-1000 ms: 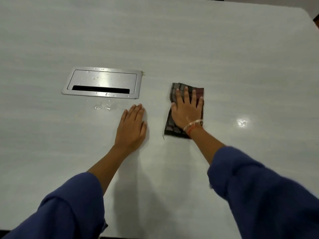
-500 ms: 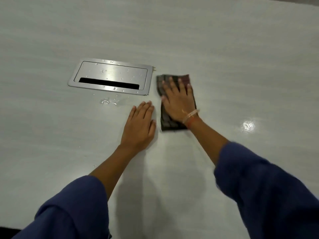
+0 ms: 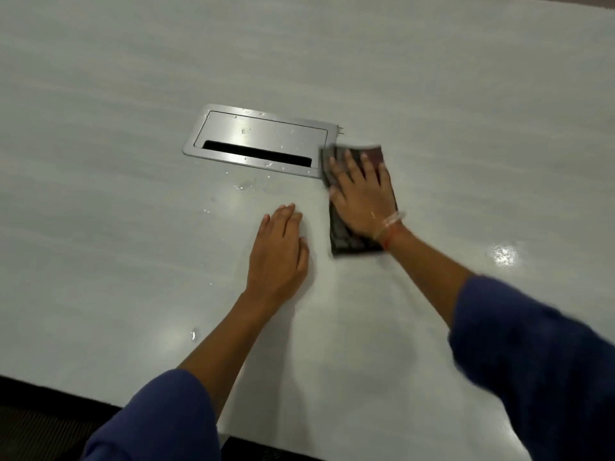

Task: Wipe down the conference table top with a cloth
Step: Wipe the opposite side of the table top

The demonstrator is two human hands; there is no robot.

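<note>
Right hand [image 3: 361, 197]: fingers straight and slightly spread, pressed flat on a folded dark cloth [image 3: 344, 239] under the palm on the pale table [image 3: 432, 94], cloth's far corner touching the metal hatch [image 3: 259, 141] just left of the fingertips. Left hand [image 3: 278, 254]: flat on the table beside the cloth, fingers straight and together, holding nothing. Water drops [image 3: 249, 186] ahead of the left fingertips; bracelet [image 3: 389, 222] on the right wrist.

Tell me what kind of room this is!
Probably a meeting room in an office. The big pale table top has a metal hatch with a cable slot set into it, and the right hand presses a cloth on it.
</note>
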